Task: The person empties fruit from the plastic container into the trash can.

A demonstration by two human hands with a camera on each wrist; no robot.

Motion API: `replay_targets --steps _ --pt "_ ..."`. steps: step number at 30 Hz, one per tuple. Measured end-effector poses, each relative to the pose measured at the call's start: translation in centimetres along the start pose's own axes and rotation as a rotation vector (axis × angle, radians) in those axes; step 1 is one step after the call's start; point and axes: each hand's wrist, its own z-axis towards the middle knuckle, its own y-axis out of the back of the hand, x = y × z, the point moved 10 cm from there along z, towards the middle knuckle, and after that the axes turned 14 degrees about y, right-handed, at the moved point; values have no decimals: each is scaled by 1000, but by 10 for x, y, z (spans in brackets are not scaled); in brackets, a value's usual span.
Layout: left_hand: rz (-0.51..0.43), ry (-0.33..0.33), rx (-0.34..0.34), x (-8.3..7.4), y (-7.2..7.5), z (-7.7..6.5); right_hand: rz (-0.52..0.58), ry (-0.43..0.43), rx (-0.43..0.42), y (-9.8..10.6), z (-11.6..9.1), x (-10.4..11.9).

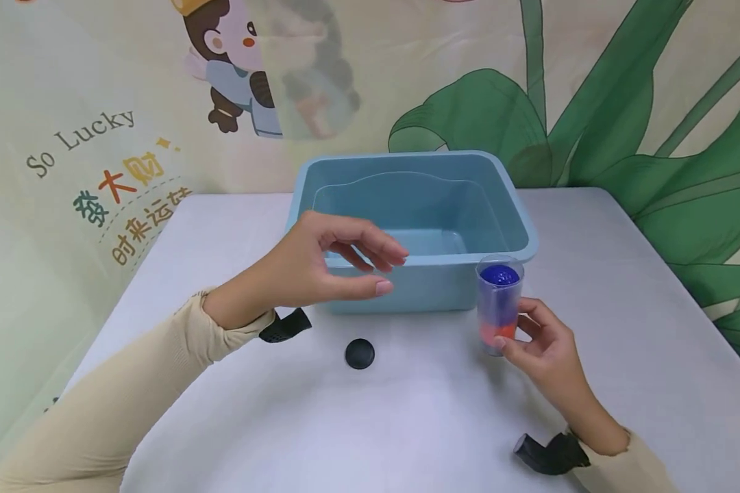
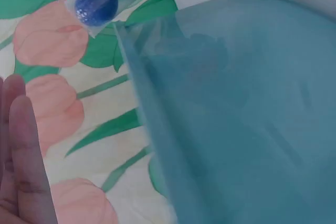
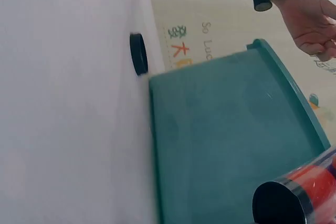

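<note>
Clear plastic, coloured from inside: a tube (image 1: pixel 496 305) pinched near its lower end between thumb and fingers of the right hand (image 1: pixel 545 342), in front of the near right corner of a pale blue basin (image 1: pixel 434 284). Far beyond and left of that grip, on a printed backdrop (image 1: pixel 370 41), legible: "So Lucky" in dark letters (image 1: pixel 80 144), below it "發大财" in 3 colours, then "时来运转" in brown, partly cut off at the table edge; sideways and partial in the right wrist view. Long axis of the tube close to upright in the head view, mouth pointing up, dark underside pointing down and showing in the right wrist view. Inside, above the grip, 2 blue balls (image 2: pixel 96 4) towards the mouth; at grip height, red (image 1: pixel 504 333). Left of the grip and well apart, flat on the white table (image 1: pixel 419 411), a round black disc (image 1: pixel 360 354). Farther left and higher, over the basin's near left corner, the left hand (image 1: pixel 317 263), empty, thumb parted from gently bent fingers.
</note>
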Motion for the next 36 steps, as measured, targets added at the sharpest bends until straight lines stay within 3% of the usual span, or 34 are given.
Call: replay_targets --steps 8,12,16,26,36 --pt "-44 104 26 48 -9 -36 197 53 62 -19 -6 -12" --pt "-61 160 12 75 -13 -49 253 97 105 -30 -8 -17" --pt "-72 205 -1 101 -17 -57 303 89 133 -40 -9 -21" --pt "-120 354 102 160 -40 -62 319 -29 181 -56 -8 -37" --pt "80 397 127 182 -48 -64 242 2 251 -70 -4 -42"
